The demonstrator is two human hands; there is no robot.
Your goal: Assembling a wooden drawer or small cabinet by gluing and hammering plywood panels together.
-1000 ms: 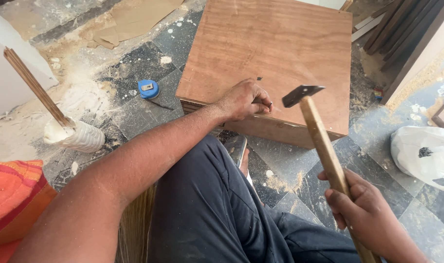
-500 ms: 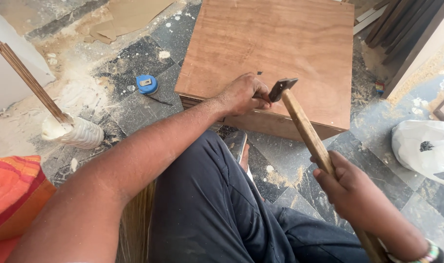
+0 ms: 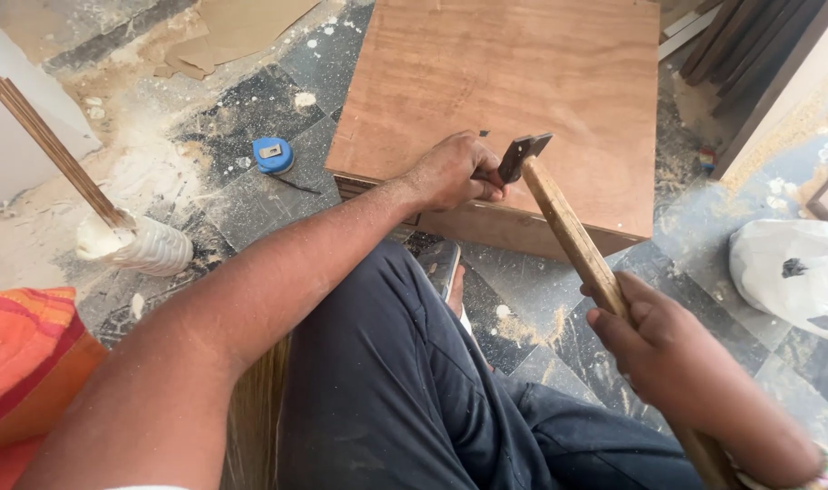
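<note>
Left hand (image 3: pixel 450 172) pinches a nail upright on the board (image 3: pixel 523 100) edge, steadying it; right hand (image 3: pixel 681 367) grips hammer (image 3: pixel 559 218), head at the nail.

reddish-brown plywood panel (image 3: pixel 514 100), blue tape measure (image 3: pixel 272 155), orange-striped cloth (image 3: pixel 24 363)

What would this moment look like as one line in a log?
left hand: pinching small nail on plywood box | right hand: gripping hammer | hammer head: at left fingers
</note>
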